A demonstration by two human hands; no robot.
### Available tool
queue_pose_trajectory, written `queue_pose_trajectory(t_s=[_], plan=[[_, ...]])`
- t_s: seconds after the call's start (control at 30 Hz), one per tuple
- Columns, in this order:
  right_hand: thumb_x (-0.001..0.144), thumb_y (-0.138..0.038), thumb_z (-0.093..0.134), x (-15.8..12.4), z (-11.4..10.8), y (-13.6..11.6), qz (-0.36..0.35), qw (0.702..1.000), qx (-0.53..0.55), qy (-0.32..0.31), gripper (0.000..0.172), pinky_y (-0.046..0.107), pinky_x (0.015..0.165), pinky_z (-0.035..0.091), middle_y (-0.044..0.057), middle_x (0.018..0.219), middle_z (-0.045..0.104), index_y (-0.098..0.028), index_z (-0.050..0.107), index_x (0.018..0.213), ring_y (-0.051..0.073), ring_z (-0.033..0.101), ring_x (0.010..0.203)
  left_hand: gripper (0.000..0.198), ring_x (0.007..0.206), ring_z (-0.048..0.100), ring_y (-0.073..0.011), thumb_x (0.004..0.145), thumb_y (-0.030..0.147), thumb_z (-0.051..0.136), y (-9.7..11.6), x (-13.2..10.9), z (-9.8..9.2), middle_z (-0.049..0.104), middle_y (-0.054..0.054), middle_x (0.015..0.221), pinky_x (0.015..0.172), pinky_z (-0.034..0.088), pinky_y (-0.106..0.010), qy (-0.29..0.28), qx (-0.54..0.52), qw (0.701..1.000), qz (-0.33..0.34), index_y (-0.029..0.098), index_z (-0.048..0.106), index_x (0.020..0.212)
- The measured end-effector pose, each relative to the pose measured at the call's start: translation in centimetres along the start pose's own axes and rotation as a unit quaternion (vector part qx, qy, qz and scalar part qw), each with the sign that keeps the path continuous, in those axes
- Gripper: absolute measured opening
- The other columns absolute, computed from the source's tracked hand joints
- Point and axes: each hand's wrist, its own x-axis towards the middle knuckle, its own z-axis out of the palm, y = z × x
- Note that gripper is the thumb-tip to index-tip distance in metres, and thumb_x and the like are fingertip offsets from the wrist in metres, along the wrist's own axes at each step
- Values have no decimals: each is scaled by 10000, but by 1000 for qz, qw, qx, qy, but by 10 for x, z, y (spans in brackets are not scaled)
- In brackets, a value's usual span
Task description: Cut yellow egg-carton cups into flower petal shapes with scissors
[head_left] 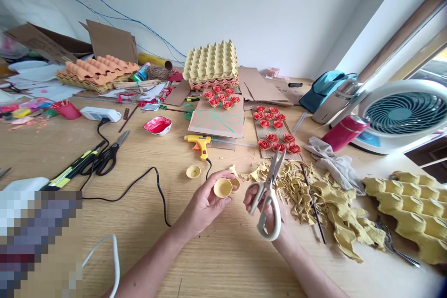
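My left hand [206, 202] is closed around a small yellow egg-carton cup [222, 187], held above the wooden table [216, 251]. My right hand [268, 209] grips white-handled scissors [268, 195], blades pointing up and slightly apart, just right of the cup. Another cut yellow cup [193, 172] lies on the table a little behind my left hand. A heap of yellow carton scraps [307, 191] lies to the right of the scissors.
A yellow glue gun [199, 143] with a black cord, black scissors [110, 156], red paper roses [275, 137] on cardboard, stacked egg trays [211, 63], a cut yellow tray [412, 205], a grey cloth [331, 160], a red bottle [344, 131] and a fan [401, 114] surround the hands.
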Motion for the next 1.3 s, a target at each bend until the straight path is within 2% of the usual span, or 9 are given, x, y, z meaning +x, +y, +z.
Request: queue_pose_trajectory(t_s=[0.13,0.23,0.33,0.57,0.73,0.9,1.0,1.17,1.3], plan=[[884,-665,541,1,-4,15,49,992,120,-1,476,295,547,427,34,734,595,-204,606,985,168,528,606,487,1211,580,-253,846,167,674,-2,0,0,620,-104,1296,1079,410,-359,44,61,997,26,231,575,1319],[930,-592,521,1,-6,21,60,990,127,14,398,255,472,346,1,619,540,-204,606,932,137,467,518,474,1194,590,-262,823,166,694,-4,1,-2,650,-108,1254,1059,429,-352,63,69,995,24,218,611,1287],[952,-556,505,0,-7,22,59,992,111,14,367,255,467,334,-1,602,531,-205,607,925,137,458,511,509,1138,618,-259,806,166,712,-3,2,-3,660,-105,1222,1009,468,-344,68,38,997,7,224,603,1299],[947,-608,473,-2,-7,20,29,997,29,-66,432,296,530,398,31,695,573,-199,609,985,167,513,575,544,1181,589,-260,821,198,712,8,1,-4,625,-106,1264,1046,437,-344,48,-14,999,-11,217,552,1341],[935,-618,496,-3,-3,9,36,994,-17,-106,439,286,550,403,34,725,576,-189,590,949,152,500,592,483,1066,610,-233,832,263,721,7,2,-10,641,-96,1205,985,449,-331,19,-31,999,-22,231,568,1288],[932,-615,507,-2,-2,6,42,993,-13,-107,432,270,527,383,20,676,559,-189,577,923,140,477,563,530,883,554,-162,879,326,669,1,0,-19,571,-97,1226,737,451,-253,-45,-103,993,-43,255,520,1382],[935,-608,506,-2,-3,6,43,993,-18,-105,427,270,524,389,21,676,566,-187,577,922,138,480,559,547,754,498,-116,884,330,667,0,0,-19,576,-81,1117,646,402,-229,-71,-137,986,-63,248,503,1400],[932,-605,513,-1,-4,6,52,993,-31,-105,427,264,527,391,18,668,571,-184,577,916,136,483,556,458,749,532,-121,854,380,705,0,2,-17,613,-85,1063,619,398,-229,-91,-162,979,-87,232,580,1268],[923,-627,512,0,-5,5,43,993,-27,-106,442,261,530,385,9,674,562,-189,575,938,136,485,560,498,695,525,-110,817,389,743,-1,3,-17,627,-72,969,600,399,-224,-97,-148,980,-92,194,611,1257]])
